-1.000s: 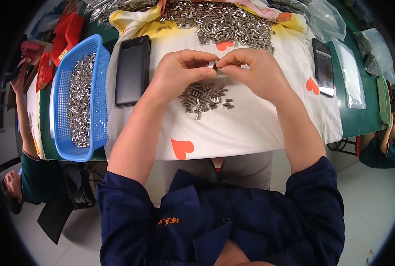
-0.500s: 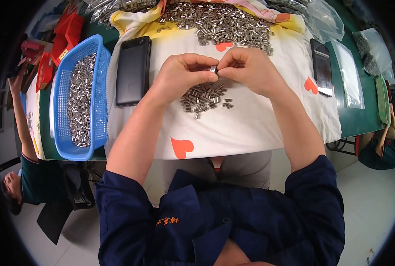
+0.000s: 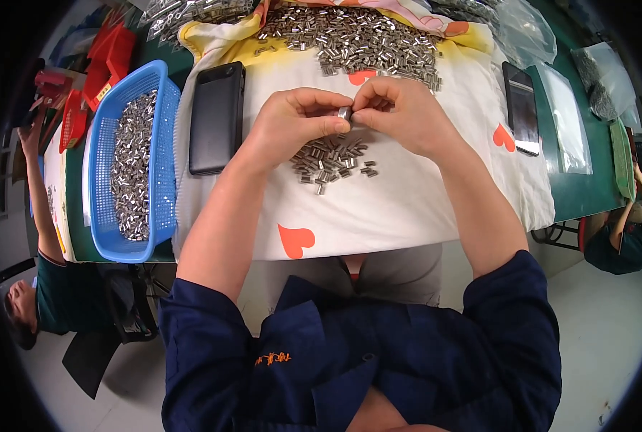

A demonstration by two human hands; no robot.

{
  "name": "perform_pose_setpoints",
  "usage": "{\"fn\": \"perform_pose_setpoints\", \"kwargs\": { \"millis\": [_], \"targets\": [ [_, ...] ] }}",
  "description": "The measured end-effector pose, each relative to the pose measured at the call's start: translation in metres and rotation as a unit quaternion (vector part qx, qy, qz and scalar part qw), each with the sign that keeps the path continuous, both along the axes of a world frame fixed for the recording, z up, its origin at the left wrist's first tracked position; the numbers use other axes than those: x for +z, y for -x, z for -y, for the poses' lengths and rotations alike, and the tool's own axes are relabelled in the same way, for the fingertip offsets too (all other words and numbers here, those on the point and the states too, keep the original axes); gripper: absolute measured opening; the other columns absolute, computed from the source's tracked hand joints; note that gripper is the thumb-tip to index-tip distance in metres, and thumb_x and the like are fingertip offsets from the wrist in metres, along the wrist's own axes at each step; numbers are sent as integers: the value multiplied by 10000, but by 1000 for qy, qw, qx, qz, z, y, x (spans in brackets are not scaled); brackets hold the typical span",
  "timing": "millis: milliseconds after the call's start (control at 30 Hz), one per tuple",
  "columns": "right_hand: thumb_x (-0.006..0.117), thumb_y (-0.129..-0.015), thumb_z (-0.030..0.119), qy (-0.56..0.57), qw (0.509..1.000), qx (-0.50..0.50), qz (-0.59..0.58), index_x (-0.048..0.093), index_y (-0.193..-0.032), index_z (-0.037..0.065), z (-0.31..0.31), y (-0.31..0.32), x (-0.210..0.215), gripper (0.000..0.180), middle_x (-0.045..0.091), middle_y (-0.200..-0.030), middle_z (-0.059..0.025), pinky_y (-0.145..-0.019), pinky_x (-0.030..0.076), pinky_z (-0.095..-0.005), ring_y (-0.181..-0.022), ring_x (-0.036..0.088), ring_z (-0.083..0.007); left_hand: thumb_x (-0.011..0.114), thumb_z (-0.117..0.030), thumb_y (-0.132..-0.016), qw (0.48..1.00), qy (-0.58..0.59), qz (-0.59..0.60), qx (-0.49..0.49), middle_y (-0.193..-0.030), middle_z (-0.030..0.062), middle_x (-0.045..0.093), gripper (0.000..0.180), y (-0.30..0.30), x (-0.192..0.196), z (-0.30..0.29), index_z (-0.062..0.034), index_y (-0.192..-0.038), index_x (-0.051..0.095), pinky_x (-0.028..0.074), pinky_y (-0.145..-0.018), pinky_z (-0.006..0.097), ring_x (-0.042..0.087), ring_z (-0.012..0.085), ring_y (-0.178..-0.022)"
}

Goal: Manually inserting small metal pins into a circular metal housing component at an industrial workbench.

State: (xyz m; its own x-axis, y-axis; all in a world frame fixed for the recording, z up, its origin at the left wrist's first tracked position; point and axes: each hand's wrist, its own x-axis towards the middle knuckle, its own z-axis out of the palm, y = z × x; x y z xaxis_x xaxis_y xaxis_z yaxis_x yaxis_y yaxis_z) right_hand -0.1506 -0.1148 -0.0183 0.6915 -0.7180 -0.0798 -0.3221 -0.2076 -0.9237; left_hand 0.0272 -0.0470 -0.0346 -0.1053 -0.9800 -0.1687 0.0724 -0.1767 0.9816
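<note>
My left hand [image 3: 296, 119] pinches a small shiny metal cylinder [image 3: 345, 113] between thumb and forefinger, over the white cloth. From the other side, the fingertips of my right hand [image 3: 400, 115] close on the same piece; whether they hold anything smaller is hidden. Just below my hands lies a small pile of metal cylinders [image 3: 328, 162], partly covered by my left hand. A much larger heap of like cylinders [image 3: 378, 43] spreads across the far end of the cloth.
The white cloth [image 3: 378, 209] with red hearts covers the green table [image 3: 594, 191]. On the left stand a blue basket [image 3: 166, 151] of metal cylinders and a black rectangular case [image 3: 216, 119]. A phone [image 3: 522, 108] and clear plastic bags [image 3: 564, 122] lie right. Co-workers sit at both sides.
Almost nothing differs. Both hands stay together at the cylinder, which has shifted very slightly left with my fingertips.
</note>
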Motion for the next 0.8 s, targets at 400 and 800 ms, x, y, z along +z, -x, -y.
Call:
{"fn": "perform_pose_setpoints", "kwargs": {
  "millis": [400, 800],
  "targets": [
    [546, -720, 107, 335, 925, -133, -120, 619, -809, 51, 36, 8, -6, 128, 605, -772, -123, -669, 439, -373, -743, 564, -289, 674, -20, -698, 998, -16, 43, -44, -795, 41, 619, 256, -4, 7, -5, -10, -949, 624, 478, -680, 201, 581, 77, -737],
    [578, -706, 21, 268, 948, -132, -111, 580, -732, 7, 4, 1, 5, 29, 581, -723, -102, -649, 443, -299, -695, 559, -206, 689, -31, -699, 998, 54, 11, -1, -862, 29, 624, 282, 0, -4, -5, 7, -967, 609, 465, -695, 198, 567, 62, -766]
  ]
}}
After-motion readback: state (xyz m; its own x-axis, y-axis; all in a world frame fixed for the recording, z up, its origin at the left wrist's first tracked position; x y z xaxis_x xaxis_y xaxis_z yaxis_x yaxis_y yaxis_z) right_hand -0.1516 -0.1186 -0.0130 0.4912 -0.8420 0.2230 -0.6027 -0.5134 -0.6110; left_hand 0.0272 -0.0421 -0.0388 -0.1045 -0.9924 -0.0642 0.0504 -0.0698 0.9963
